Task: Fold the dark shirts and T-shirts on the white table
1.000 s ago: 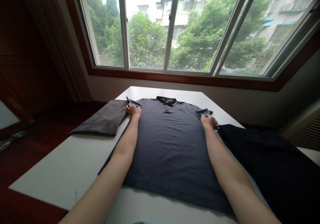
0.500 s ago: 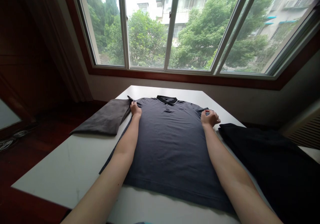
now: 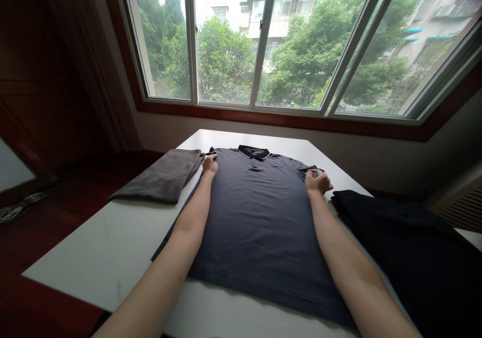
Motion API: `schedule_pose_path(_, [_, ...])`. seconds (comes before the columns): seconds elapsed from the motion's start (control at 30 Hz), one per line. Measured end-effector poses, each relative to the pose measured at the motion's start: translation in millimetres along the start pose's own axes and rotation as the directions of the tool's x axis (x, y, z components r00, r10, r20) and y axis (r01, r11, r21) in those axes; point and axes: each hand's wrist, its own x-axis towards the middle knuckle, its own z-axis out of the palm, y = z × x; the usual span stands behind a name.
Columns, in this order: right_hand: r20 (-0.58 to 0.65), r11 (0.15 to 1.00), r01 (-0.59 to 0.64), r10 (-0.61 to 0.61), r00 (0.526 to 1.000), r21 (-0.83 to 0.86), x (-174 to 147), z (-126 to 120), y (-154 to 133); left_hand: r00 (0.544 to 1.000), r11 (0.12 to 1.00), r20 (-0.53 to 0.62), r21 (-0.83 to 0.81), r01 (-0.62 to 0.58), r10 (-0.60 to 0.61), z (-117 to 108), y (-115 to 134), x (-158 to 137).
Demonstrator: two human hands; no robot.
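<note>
A dark grey polo shirt (image 3: 259, 222) lies front side up on the white table (image 3: 90, 247), its black collar with a pale edge towards the window. At the shirt's left sleeve edge, my left hand (image 3: 210, 164) is closed on the cloth, with the trimmed cuff showing just past the fingers. My right hand (image 3: 318, 181) pinches the sleeve on the opposite side, fingers curled and thumb pressed in. Both forearms reach over the sides of the shirt and cover parts of its edges.
Folded brown-grey cloth (image 3: 160, 177) lies on the table left of the shirt. Black garments (image 3: 406, 247) are piled on the right. Beyond the table's far edge stands a wall with a wide sliding window (image 3: 259, 41). Cables (image 3: 18, 210) lie on the floor at left.
The left sleeve's cuff, which stuck out over the brown-grey cloth, is now drawn in beside the shirt's shoulder. My right hand stays at its sleeve. The view has shifted slightly.
</note>
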Motion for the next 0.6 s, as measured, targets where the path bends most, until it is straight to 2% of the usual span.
schedule_pose_path(0.13, [0.011,0.999,-0.005,0.005,1.0,-0.043,2.3,2.4,2.1,0.998,0.99,0.058,0.139,-0.03,0.023,0.5,-0.2,-0.3])
schedule_pose_path(0.27, [0.034,0.991,-0.015,0.02,0.999,-0.134,4.4,4.9,4.5,0.99,0.944,0.131,0.314,-0.1,0.061,-0.3,-1.0,-1.5])
schedule_pose_path(0.43, [0.058,0.984,-0.012,0.023,0.998,-0.179,6.1,6.6,7.9,0.991,0.888,0.135,0.455,-0.059,-0.003,0.2,-1.8,-1.5])
schedule_pose_path(0.6, [0.071,0.982,-0.04,0.054,0.996,-0.182,7.9,7.2,9.9,0.993,0.817,0.12,0.57,-0.087,0.022,2.0,-5.0,1.9])
